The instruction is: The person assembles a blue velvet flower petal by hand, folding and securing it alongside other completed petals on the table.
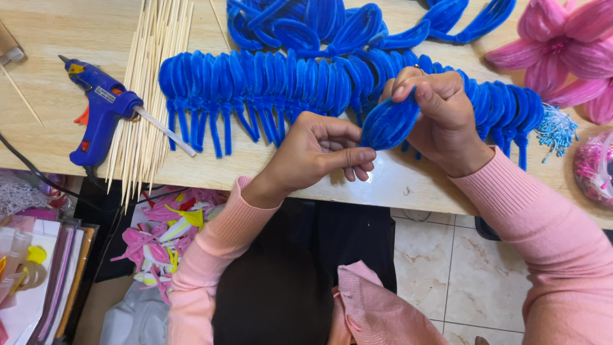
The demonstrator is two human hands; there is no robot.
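A pale wooden worktop (57,128) runs across the scene, with tiled floor below at the near right. Above its near edge, the left hand (313,153) pinches the lower tip of a blue fuzzy-wire petal (389,122), while the right hand (440,118) closes its grip around the petal's upper part. Just behind lies a row of finished blue petals (255,89). A blue glue gun (102,112) rests at left beside wooden skewers (153,70); pink flowers (562,45) sit far right.
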